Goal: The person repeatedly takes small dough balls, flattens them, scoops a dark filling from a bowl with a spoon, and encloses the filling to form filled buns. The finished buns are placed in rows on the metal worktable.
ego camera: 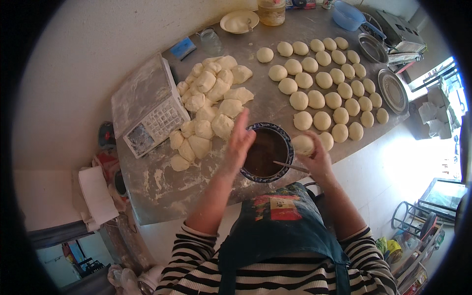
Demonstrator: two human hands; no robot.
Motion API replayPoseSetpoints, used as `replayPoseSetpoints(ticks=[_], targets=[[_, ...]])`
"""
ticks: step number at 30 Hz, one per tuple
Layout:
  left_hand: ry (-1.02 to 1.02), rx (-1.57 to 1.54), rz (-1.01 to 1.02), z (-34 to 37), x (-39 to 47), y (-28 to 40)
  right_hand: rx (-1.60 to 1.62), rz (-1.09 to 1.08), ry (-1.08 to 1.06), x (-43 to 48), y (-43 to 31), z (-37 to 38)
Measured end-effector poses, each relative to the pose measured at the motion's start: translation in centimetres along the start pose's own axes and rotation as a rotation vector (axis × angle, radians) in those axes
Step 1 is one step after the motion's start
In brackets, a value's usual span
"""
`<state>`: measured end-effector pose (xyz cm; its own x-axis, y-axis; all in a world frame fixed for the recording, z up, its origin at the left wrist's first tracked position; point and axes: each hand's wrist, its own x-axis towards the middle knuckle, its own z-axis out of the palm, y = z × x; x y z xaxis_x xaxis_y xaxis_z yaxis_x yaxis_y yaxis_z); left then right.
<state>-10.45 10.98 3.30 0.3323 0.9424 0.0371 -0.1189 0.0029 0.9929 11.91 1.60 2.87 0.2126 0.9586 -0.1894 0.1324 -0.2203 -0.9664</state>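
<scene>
My left hand is open and empty, fingers extended, at the left rim of a blue-patterned bowl. A dark brown filling or liquid lies in the bowl. A thin stick or utensil handle leans over the bowl's right rim. My right hand has its fingers around a pale dough ball just right of the bowl. Rows of smooth round dough balls cover the table's right side. Rough-cut dough pieces are heaped to the left, close to my left fingertips.
A flour-dusted digital scale stands left on the metal table. Along the back are a glass jar, a cream dish and a large jar. A blue plastic strainer and metal plates lie at the right.
</scene>
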Motion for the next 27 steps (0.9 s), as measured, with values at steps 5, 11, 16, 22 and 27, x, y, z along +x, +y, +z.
replayPoseSetpoints(ticks=[5, 11, 16, 22, 27], targets=[[-0.03, 1.269, 0.113, -8.3, 2.1, -4.1, -0.312, 0.099, -0.108, 0.7, 2.7, -2.8], [0.311, 0.362, -0.306, -10.8, 2.4, -5.1, -0.707, 0.082, 0.001, 0.0, -0.7, -1.5], [0.345, -0.612, -0.26, -11.9, -2.2, -3.4, -0.44, -0.241, -0.064, 0.0, -5.0, 3.8], [0.753, -0.132, -0.118, -8.9, -7.0, -4.2, -0.24, -1.224, -0.601, -3.2, -9.8, 17.4], [0.795, -0.718, -0.114, -11.9, -10.3, -1.4, -0.314, -0.029, -0.611, -0.7, -9.4, 21.4]])
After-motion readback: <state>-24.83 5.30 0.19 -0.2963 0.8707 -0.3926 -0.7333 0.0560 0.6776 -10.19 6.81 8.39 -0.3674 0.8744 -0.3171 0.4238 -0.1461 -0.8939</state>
